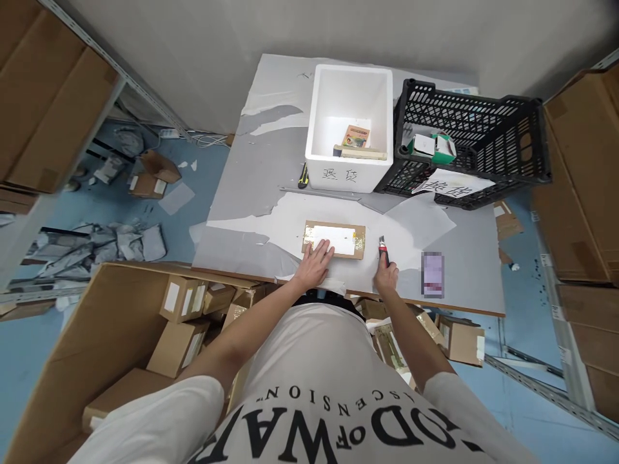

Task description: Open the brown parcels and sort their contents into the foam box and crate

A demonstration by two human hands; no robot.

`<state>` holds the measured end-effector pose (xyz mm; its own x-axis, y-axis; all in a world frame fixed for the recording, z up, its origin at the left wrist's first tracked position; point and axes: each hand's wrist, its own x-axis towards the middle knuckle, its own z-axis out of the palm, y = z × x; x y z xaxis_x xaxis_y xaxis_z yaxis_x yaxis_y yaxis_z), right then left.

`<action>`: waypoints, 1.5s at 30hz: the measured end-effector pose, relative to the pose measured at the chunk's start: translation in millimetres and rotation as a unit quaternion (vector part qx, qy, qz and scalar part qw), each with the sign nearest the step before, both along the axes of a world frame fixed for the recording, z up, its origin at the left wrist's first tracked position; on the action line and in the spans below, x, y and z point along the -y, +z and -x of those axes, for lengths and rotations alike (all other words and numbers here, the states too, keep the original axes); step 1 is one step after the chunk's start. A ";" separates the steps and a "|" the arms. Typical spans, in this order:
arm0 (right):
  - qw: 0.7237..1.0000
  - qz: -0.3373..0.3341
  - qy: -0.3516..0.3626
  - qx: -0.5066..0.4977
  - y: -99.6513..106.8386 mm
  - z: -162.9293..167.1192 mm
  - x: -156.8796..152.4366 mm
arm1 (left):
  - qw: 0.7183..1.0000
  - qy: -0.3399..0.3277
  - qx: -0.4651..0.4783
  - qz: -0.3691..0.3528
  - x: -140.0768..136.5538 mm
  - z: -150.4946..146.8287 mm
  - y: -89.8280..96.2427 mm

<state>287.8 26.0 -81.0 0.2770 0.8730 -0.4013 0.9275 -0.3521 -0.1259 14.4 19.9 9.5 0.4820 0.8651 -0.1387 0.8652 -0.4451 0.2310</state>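
A small taped cardboard box with a white label lies flat on the table. My left hand rests on its near left corner, fingers stretched over the label's edge. To the right of the box, my right hand is wrapped round a red and black utility knife. The knife's blade end points away from me, apart from the box. A phone with a blurred screen lies on the table just right of that hand.
Behind the box stand a white foam box holding a few small items and a black plastic crate with a green-and-white carton. A yellow-black cutter lies beside the foam box. A large carton of parcels stands at the table's near left; shelves flank both sides.
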 end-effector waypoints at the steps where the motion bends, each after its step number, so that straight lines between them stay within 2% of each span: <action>1: 1.000 0.003 0.003 0.002 0.5 0.1 -0.1 | 1.000 0.000 0.000 0.001 -0.1 0.3 -0.4; 6: 1.000 -0.013 0.018 0.004 6.3 -1.7 -0.6 | 1.000 0.006 0.001 0.006 -1.0 0.3 -1.0; 8: 0.998 -0.050 0.026 -0.005 12.6 -4.2 -4.2 | 1.000 0.010 0.002 0.012 -0.4 -0.5 -1.4; 11: 0.988 -0.141 0.047 -0.050 27.9 -7.5 -19.1 | 1.000 0.015 0.010 0.023 0.9 -1.7 -3.3; 13: 0.971 -0.204 0.076 -0.095 41.1 -6.3 -34.6 | 0.999 0.018 0.014 0.034 1.1 -2.2 -4.9; 16: 0.943 -0.240 0.179 -0.146 62.5 4.3 -58.6 | 0.999 0.022 0.014 0.046 0.7 -2.4 -6.5; 20: 0.915 -0.214 0.300 -0.165 83.1 30.6 -80.4 | 0.999 0.024 0.015 0.045 0.8 -2.6 -7.3; 26: 0.889 -0.116 0.413 -0.158 83.4 58.0 -99.1 | 0.998 0.027 0.024 0.056 0.1 -3.7 -7.9; 33: 0.881 -0.077 0.441 -0.150 88.2 59.5 -109.3 | 0.997 0.032 0.019 0.066 -2.6 -5.2 -6.1; 41: 0.894 -0.077 0.435 -0.080 86.7 76.2 -108.9 | 0.996 0.039 0.028 0.080 -6.5 -9.3 -8.8; 45: 0.887 -0.101 0.446 -0.061 80.6 81.9 -110.9 | 0.995 0.041 0.021 0.085 -7.7 -9.0 -8.8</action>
